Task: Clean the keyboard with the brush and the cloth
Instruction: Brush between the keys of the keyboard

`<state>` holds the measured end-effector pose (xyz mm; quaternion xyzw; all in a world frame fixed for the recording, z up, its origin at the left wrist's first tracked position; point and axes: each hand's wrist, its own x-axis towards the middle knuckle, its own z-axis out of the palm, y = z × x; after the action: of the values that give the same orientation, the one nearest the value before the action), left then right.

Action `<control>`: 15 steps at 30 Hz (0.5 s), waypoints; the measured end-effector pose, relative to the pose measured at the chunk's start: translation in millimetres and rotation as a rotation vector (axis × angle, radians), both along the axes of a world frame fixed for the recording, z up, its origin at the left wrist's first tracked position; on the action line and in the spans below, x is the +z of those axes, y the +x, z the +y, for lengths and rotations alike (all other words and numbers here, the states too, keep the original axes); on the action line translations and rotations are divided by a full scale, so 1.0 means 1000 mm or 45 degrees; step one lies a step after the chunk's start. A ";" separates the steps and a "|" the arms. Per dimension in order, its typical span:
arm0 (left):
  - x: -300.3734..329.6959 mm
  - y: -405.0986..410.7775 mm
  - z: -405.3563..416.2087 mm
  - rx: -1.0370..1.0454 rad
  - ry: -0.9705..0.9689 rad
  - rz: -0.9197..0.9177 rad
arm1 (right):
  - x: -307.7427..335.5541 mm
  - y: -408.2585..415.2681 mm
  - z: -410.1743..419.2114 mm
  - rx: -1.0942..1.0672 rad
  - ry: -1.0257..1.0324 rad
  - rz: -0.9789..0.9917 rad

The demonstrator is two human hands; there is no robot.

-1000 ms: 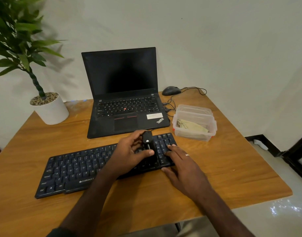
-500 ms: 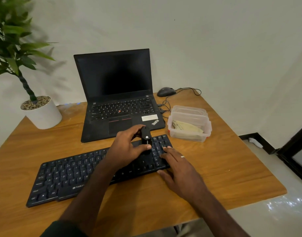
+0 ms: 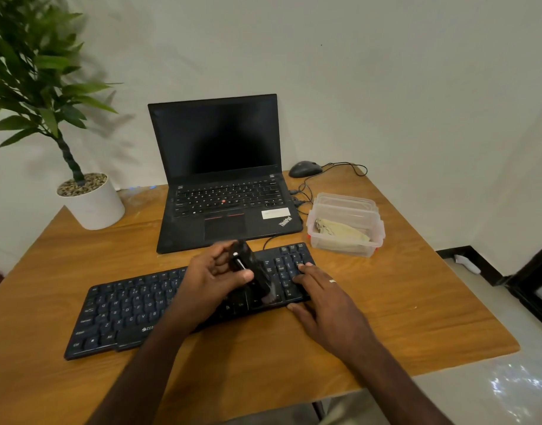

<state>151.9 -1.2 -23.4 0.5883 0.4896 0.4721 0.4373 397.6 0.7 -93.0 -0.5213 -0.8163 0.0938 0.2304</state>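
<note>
Two hands work: the left hand (image 3: pixel 216 276) grips the brush (image 3: pixel 251 269), the right hand (image 3: pixel 323 297) lies flat on the keyboard (image 3: pixel 125 314), which hard brushing could slide

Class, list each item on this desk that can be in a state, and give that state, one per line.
laptop: open, screen dark
container: open, cloth inside
brush: gripped by left hand, on the keys
keyboard: steadied by right hand
mouse: untouched, wired
</note>
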 end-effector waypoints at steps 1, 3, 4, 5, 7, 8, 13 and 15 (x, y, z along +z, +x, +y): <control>0.002 -0.007 0.004 0.113 0.028 -0.016 | 0.000 0.000 0.000 0.000 -0.004 0.000; 0.005 -0.019 0.017 0.277 0.092 0.035 | -0.001 0.000 0.001 -0.001 -0.004 0.002; 0.007 -0.023 0.022 0.287 0.105 0.079 | -0.001 0.000 0.001 -0.001 -0.006 -0.001; 0.007 -0.024 0.027 0.253 0.102 0.121 | -0.001 0.001 0.000 -0.003 -0.009 -0.004; 0.003 -0.023 0.032 0.137 0.072 0.202 | -0.001 0.001 0.000 -0.008 -0.011 0.002; 0.001 -0.021 0.032 0.087 0.066 0.248 | -0.001 0.001 0.000 -0.009 -0.008 0.006; 0.001 -0.025 0.022 -0.025 0.087 0.478 | -0.005 0.002 0.001 -0.004 0.001 0.007; 0.001 -0.030 0.012 -0.028 0.066 0.478 | -0.007 0.002 0.002 -0.001 0.017 0.024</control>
<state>121.9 11.2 -22.2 0.6826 0.5437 0.3616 0.3282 399.2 2.9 -99.6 -0.5190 -0.8145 0.0932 0.2417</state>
